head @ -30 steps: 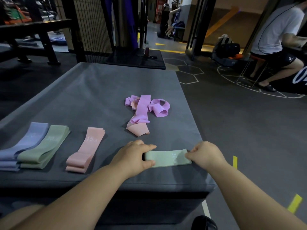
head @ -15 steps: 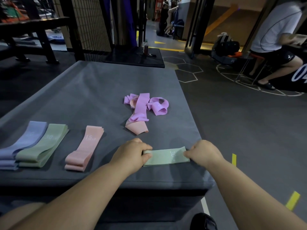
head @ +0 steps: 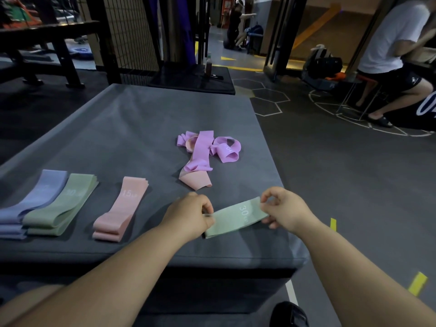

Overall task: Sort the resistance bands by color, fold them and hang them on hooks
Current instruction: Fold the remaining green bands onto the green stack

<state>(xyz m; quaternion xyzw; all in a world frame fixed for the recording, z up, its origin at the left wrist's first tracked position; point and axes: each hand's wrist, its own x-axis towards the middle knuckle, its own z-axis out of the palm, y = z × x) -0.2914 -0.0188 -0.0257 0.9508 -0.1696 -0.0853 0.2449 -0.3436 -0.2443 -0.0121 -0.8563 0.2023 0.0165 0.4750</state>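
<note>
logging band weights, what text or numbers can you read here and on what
"30" on the green band in the left hand and right hand; small letters after it blurred.
"15" on the pink stack; small letters blurred.
"30", faint, on the green stack.
Print on the purple band and lilac stack: too blurred.
White letters on the banner at right: cut off.

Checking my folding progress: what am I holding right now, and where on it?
The green 30 resistance band, by both ends: left hand grips its left end, right hand pinches its right end.
</note>
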